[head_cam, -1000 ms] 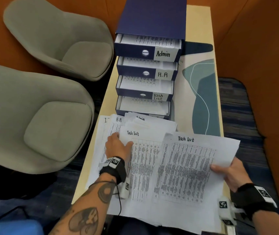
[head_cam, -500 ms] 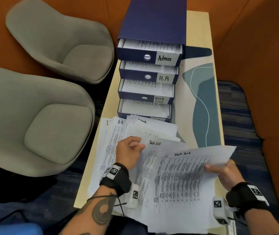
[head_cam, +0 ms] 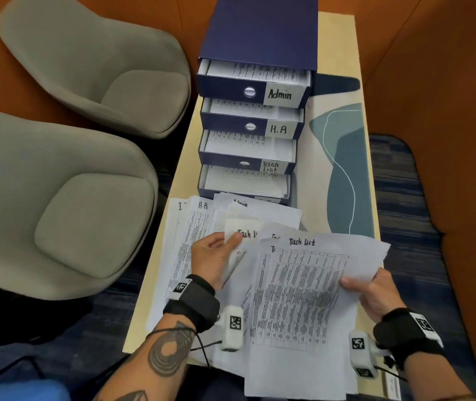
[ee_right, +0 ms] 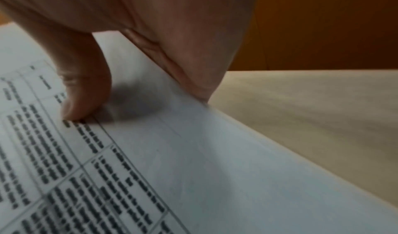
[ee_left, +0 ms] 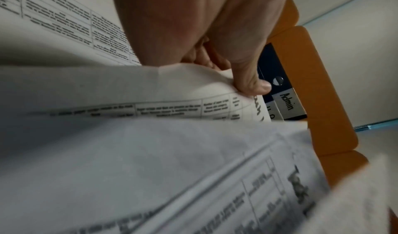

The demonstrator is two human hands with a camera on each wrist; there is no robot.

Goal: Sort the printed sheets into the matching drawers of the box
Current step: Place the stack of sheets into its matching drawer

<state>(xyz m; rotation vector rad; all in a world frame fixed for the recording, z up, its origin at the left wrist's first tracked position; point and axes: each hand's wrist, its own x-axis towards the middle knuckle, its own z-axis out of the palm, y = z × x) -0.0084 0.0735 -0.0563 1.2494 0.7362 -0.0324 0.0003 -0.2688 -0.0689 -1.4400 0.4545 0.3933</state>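
I see my left hand (head_cam: pixel 213 260) pinching the top edge of a lifted sheet (head_cam: pixel 241 235) headed "Task List", thumb on top, fingers (ee_left: pixel 206 55) curled behind the paper. My right hand (head_cam: pixel 372 293) grips the right edge of another Task List sheet (head_cam: pixel 303 296), thumb (ee_right: pixel 86 91) pressed on the printed table, the other fingers under the page. That sheet is raised off the surface (head_cam: pixel 343 47) and overlaps the one in my left hand.

Under both lies a loose fan of printed sheets (head_cam: pixel 193 227) at the near end of the surface; visible headings read "H.R" and "Admin", one at far left is cut off.

The blue drawer box (head_cam: pixel 260 27) stands just beyond the pile. Four drawers are pulled out in steps: Admin drawer (head_cam: pixel 231 88) on top, H.R drawer (head_cam: pixel 231 123) next, Task List drawer (head_cam: pixel 225 159) third, bottom drawer (head_cam: pixel 245 183) with its label hidden by the pile. All four hold paper.

Two grey chairs (head_cam: pixel 57 198) stand left of the surface. A teal patterned mat (head_cam: pixel 343 169) lies right of the box.
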